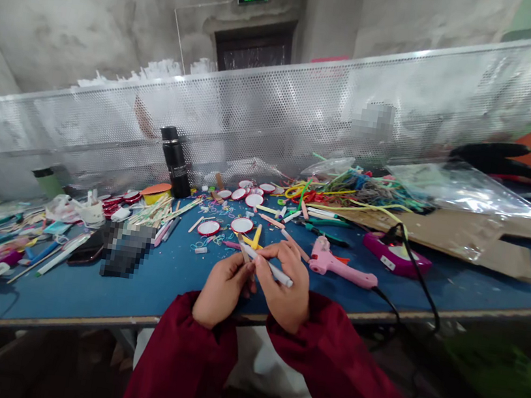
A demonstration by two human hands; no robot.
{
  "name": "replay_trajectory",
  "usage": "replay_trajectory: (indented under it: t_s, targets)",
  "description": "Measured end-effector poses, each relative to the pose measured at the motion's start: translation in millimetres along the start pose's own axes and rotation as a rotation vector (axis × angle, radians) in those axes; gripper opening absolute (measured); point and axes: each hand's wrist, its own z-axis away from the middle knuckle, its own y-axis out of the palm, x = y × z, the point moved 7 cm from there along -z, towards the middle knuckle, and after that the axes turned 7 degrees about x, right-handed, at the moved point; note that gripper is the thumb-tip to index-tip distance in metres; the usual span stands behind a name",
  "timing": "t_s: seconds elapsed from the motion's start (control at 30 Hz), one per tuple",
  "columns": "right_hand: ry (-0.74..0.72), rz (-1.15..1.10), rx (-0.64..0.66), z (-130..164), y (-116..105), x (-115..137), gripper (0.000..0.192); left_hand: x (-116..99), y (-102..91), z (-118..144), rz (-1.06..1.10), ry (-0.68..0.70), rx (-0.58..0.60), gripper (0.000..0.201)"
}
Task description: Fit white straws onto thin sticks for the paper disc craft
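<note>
Both hands meet over the desk (173,291) edge — right hand (285,287) clamped on a white stick (268,267), left hand (223,285) pinching its near end. Pink glue gun (339,267) lies idle just right — nothing joined yet, I'd judge.

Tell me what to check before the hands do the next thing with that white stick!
1. Both hands on the stick: ok. The left hand and right hand pinch the white stick together.
2. Stick off the table: ok. It is held above the blue table, near its front edge.
3. Glue gun out of the way: ok. The pink glue gun lies on the table right of the hands, not touching them.
4. Cord away from the sleeve: cannot tell. The black cord drops over the edge close to the right sleeve.
5. Glue gun hot: cannot tell.
</note>
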Motion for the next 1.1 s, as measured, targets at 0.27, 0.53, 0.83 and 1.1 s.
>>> replay_trajectory:
  t_s: [0.27,0.53,0.83,1.1]
  targets:
    - [0.003,-0.023,-0.004,0.1,0.3,-0.2,0.011,0.4,-0.4,0.7,-0.007,-0.003,-0.006,0.04]
    - [0.009,-0.029,0.011,-1.0,0.1,-0.1,0.009,-3.2,0.5,0.4,-0.006,-0.004,-0.007,0.042]
    - [0.007,-0.018,0.003,-1.4,0.5,0.6,0.011,-0.5,1.1,0.5,-0.003,-0.003,0.008,0.04]
    - [0.007,-0.015,-0.032,-1.3,-3.1,2.1,0.012,2.4,-0.3,0.0,-0.012,-0.014,0.0,0.037]
